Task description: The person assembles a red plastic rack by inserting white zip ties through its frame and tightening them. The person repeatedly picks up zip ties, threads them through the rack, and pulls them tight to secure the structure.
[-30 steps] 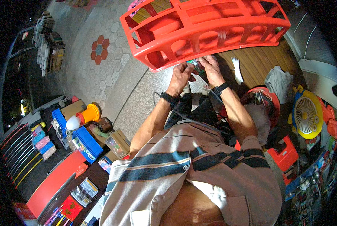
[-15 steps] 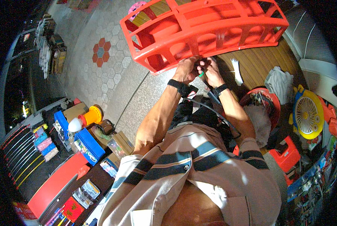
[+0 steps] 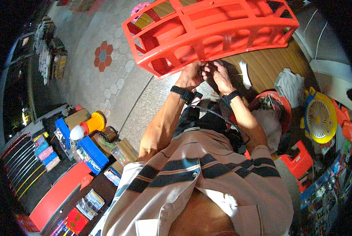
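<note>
Just in front of the lower edge of a red plastic rack (image 3: 219, 44) with arched openings, my two hands are close together. My left hand (image 3: 191, 74) has its fingers curled and pinched. My right hand (image 3: 220, 77) faces it, its fingers bent inward too. Anything between the fingertips is lost in dark shadow. On the wooden tabletop (image 3: 276, 59), to the right of my right hand, lies a bundle of thin white strips (image 3: 244, 74). A dark cable (image 3: 219, 115) hangs in an arc below my wrists.
On the right stand a red tub (image 3: 288, 112), a white cloth (image 3: 289, 83), a yellow-and-blue fan (image 3: 320, 118) and a red plastic piece (image 3: 298, 159). At left are blue bins (image 3: 91, 155), a yellow-and-red spool-like object (image 3: 94, 122) and a red panel (image 3: 60, 188).
A small green thing seen by my right fingers is out of sight now. My hands have shifted slightly left, and the whole view has moved a little.
</note>
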{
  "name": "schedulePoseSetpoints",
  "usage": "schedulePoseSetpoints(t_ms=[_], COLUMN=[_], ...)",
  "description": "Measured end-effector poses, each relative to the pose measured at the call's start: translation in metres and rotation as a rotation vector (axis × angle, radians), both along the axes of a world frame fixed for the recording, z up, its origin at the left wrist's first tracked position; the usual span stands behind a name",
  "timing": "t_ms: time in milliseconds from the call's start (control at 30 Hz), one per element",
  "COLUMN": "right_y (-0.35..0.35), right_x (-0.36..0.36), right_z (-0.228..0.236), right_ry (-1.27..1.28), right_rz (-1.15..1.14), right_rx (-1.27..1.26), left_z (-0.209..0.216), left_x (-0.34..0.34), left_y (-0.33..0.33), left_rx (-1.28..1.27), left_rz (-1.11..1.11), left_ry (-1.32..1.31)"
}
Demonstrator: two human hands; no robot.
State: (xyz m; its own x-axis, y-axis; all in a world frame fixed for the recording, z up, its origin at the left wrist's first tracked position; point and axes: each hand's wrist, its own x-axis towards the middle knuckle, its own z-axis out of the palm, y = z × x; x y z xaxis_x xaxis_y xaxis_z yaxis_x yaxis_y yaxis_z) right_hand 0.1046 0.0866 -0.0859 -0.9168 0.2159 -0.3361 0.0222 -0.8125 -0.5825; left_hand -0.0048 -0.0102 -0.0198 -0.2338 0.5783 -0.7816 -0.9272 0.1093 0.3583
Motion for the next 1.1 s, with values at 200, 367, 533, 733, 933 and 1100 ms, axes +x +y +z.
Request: schedulePoseSetpoints(t_ms=[200, 367, 533, 733, 933, 1100], right_y=[-0.002, 0.001, 0.001, 0.003, 0.004, 0.001], right_x=[0.015, 0.016, 0.014, 0.011, 0.016, 0.013], right_z=[0.012, 0.019, 0.03, 0.029, 0.016, 0.008], right_ry=[0.123, -0.025, -0.064, -0.087, -0.021, -0.138], right_rz=[0.035, 0.093, 0.129, 0.125, 0.158, 0.082], right_rx=[0.038, -0.125, -0.144, -0.063, -0.144, 0.0], left_z=[-0.001, -0.003, -0.002, -0.003, -0.006, -0.009], left_x=[0.016, 0.029, 0.032, 0.028, 0.029, 0.03], left_y=[-0.017, -0.025, -0.029, -0.026, -0.024, -0.022], left_rx=[0.101, 0.071, -0.007, -0.01, -0.077, -0.187], left_rz=[-0.01, -0.064, -0.088, -0.18, -0.161, -0.225], left_ry=[0.136, 0.331, 0.368, 0.516, 0.527, 0.67])
